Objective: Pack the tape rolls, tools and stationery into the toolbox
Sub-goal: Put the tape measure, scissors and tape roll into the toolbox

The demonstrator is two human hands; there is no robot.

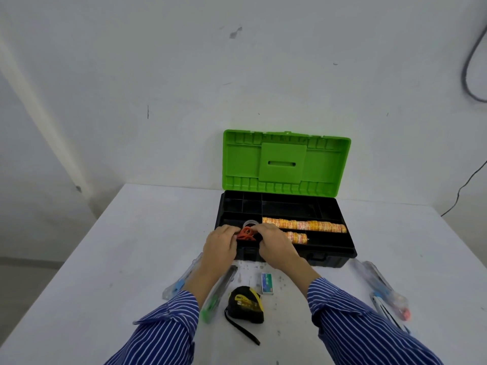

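A black toolbox (329, 255) with an upright green lid (286, 160) stands open on the white table. Two rows of orange-yellow tape rolls (305, 224) lie in its front right compartments. A clear tape roll (249, 223) sits in a left compartment. My left hand (220, 245) and my right hand (274, 245) both rest over the front left compartment, fingers closed around an orange scissors-like item (246, 233). Near the table's front lie a black-yellow tape measure (246, 304), a small staple box (266, 283) and a green utility knife (217, 296).
Clear packaged items lie on the table at the left (179, 281) and at the right (382, 288), with a pen-like tool (387, 314) beside the right ones. A white wall rises just behind the toolbox. A dark cable (463, 185) hangs at the right.
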